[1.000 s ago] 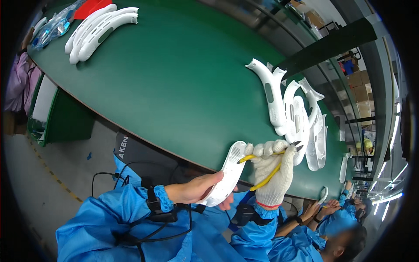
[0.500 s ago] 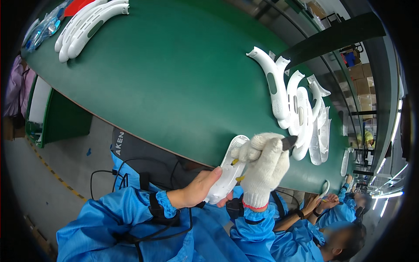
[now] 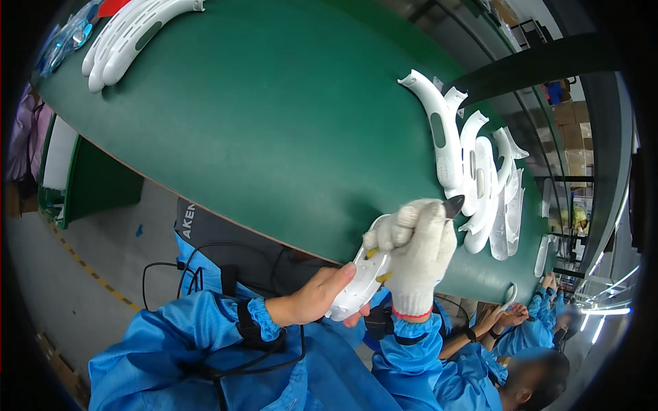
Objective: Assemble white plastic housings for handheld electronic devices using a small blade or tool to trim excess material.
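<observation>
My bare left hand [image 3: 312,296] grips the lower end of a white plastic shell [image 3: 354,291], thumb on top and fingertips showing at the far side. The shell is held at the table's near edge, its ribbed hollow face up. My right hand [image 3: 418,250], in a white knitted glove with a red cuff edge, is closed over the shell's upper part. A dark tapered tool end [image 3: 454,206] sticks out of the fist on the right. Small yellow bits show by the gloved fingers. The glove hides most of the tool and where it meets the shell.
Several white curved shells [image 3: 445,147] lie in a row on the green table [image 3: 274,123] at right. More shells [image 3: 140,41] and clear plastic bags [image 3: 65,44] are at far left. A green bin [image 3: 103,181] stands below. Co-workers in blue sit on the right.
My gloved right hand has moved slightly right and up over the shell, and the shell has tilted a little. My left hand keeps its grip. The view has shifted slightly.
</observation>
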